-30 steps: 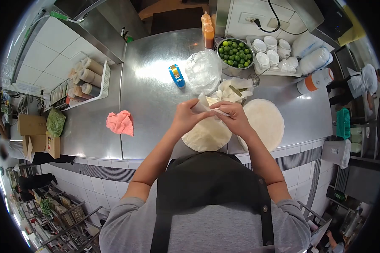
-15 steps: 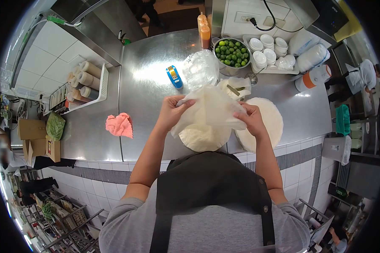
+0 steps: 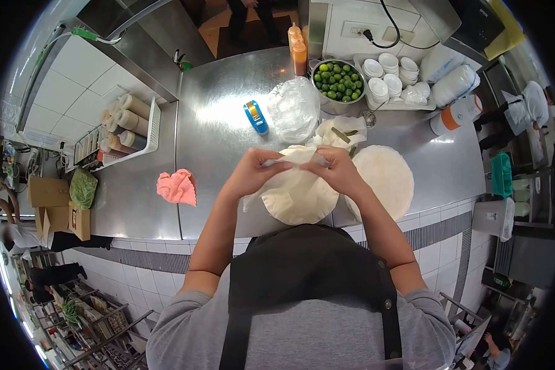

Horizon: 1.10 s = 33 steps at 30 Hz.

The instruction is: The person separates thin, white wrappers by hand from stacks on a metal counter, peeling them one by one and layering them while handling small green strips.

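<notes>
A thin translucent sheet (image 3: 283, 185) hangs between my hands, pinched at its upper edge. My left hand (image 3: 257, 171) grips it on the left, and my right hand (image 3: 334, 169) grips it close by on the right, fingertips nearly touching. Beneath and behind the sheet lies a pale round flat piece (image 3: 305, 206), partly hidden by the sheet and hands. To the right, a larger pale disc (image 3: 385, 182) rests on the steel counter. Just beyond my right hand is a crumpled wrapper (image 3: 327, 132) with dark green strips on it.
A clear plastic bag (image 3: 294, 111), a blue tape dispenser (image 3: 255, 117) and a pot of limes (image 3: 338, 102) stand beyond my hands. A pink cloth (image 3: 177, 187) and a bottle rack (image 3: 152, 132) are at left. White cups (image 3: 379, 89) sit upper right. People are in the background.
My hands have come closer together, mostly my right hand moving left. The sheet, spread wide before, now hangs bunched between them. A person near the doorway has come further into view.
</notes>
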{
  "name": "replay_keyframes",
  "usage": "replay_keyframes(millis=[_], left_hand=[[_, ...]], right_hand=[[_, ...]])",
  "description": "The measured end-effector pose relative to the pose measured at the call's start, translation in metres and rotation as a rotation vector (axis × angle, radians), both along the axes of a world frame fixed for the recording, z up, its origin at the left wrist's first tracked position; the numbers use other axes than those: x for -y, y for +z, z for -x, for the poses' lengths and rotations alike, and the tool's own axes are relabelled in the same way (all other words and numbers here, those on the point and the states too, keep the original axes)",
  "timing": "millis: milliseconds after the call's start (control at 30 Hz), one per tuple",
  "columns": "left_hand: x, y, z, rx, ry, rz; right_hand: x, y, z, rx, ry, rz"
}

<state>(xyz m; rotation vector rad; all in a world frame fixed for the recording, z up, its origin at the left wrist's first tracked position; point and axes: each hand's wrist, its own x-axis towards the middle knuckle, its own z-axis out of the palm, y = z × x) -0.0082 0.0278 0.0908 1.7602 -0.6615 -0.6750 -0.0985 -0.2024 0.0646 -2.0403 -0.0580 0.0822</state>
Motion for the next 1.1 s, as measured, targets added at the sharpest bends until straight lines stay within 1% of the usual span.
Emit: replay_keyframes(millis=[33, 100, 133, 200, 233, 267, 300, 333, 400, 467, 500, 533, 600, 633, 667, 733, 767, 833, 867, 900, 933, 967, 1000, 1067, 1100], left_hand=[[-0.005, 0.000, -0.004, 0.000, 0.001, 0.001], [-0.020, 0.000, -0.014, -0.025, 0.137, 0.103], [-0.027, 0.001, -0.019, -0.026, 0.138, 0.103], [-0.041, 0.006, -0.028, -0.082, 0.314, 0.145], [-0.047, 0.006, -0.031, -0.081, 0.318, 0.145], [-0.051, 0.006, -0.033, -0.068, 0.374, 0.160], [-0.053, 0.009, -0.034, -0.056, 0.428, 0.175], [-0.054, 0.013, -0.034, -0.056, 0.429, 0.174], [-0.055, 0.020, -0.032, -0.054, 0.591, 0.222], [-0.064, 0.021, -0.037, -0.077, 0.627, 0.245], [-0.068, 0.025, -0.038, -0.063, 0.661, 0.251], [-0.071, 0.027, -0.039, -0.049, 0.694, 0.257], [-0.077, 0.032, -0.041, -0.032, 0.711, 0.264], [-0.080, 0.034, -0.043, -0.013, 0.728, 0.272], [-0.084, 0.035, -0.045, 0.007, 0.746, 0.280], [-0.095, 0.036, -0.051, 0.023, 0.742, 0.259], [-0.098, 0.036, -0.054, 0.057, 0.793, 0.267], [-0.109, 0.037, -0.061, 0.101, 0.884, 0.261], [-0.116, 0.037, -0.063, 0.100, 0.878, 0.263], [-0.121, 0.037, -0.063, 0.114, 0.920, 0.288], [-0.126, 0.035, -0.064, 0.124, 0.959, 0.314], [-0.130, 0.030, -0.065, 0.118, 0.942, 0.319], [-0.128, 0.025, -0.062, 0.105, 0.926, 0.322], [-0.121, 0.013, -0.055, 0.104, 0.835, 0.265], [-0.123, 0.003, -0.057, 0.087, 0.831, 0.173]], right_hand=[[0.000, -0.005, 0.001, 0.000, 0.001, 0.001], [0.001, -0.018, 0.006, 0.124, -0.199, -0.228], [0.007, -0.024, 0.008, 0.123, -0.199, -0.228], [0.024, -0.031, 0.010, 0.086, -0.342, -0.222], [0.025, -0.032, 0.012, 0.097, -0.407, -0.306], [0.029, -0.033, 0.015, 0.098, -0.404, -0.307], [0.034, -0.028, 0.018, 0.094, -0.445, -0.279], [0.038, -0.025, 0.022, 0.089, -0.489, -0.250], [0.048, -0.022, 0.030, 0.104, -0.535, -0.229], [0.064, -0.020, 0.040, 0.134, -0.599, -0.172], [0.070, -0.015, 0.045, 0.186, -0.601, -0.106], [0.075, -0.008, 0.050, 0.185, -0.602, -0.106], [0.085, 0.007, 0.060, 0.221, -0.619, 0.026], [0.091, 0.013, 0.065, 0.180, -0.624, 0.073], [0.095, 0.021, 0.068, 0.179, -0.628, 0.073], [0.101, 0.039, 0.073, 0.315, -0.596, 0.091], [0.105, 0.050, 0.077, 0.281, -0.609, 0.133], [0.126, 0.063, 0.085, 0.299, -0.649, 0.130], [0.133, 0.070, 0.087, 0.315, -0.683, 0.129], [0.135, 0.084, 0.089, 0.316, -0.689, 0.133], [0.137, 0.101, 0.092, 0.248, -0.654, 0.230], [0.139, 0.110, 0.096, 0.175, -0.620, 0.327], [0.144, 0.105, 0.099, 0.168, -0.636, 0.338], [0.159, 0.086, 0.103, 0.137, -0.535, 0.515], [0.162, 0.085, 0.106, 0.123, -0.553, 0.528]])
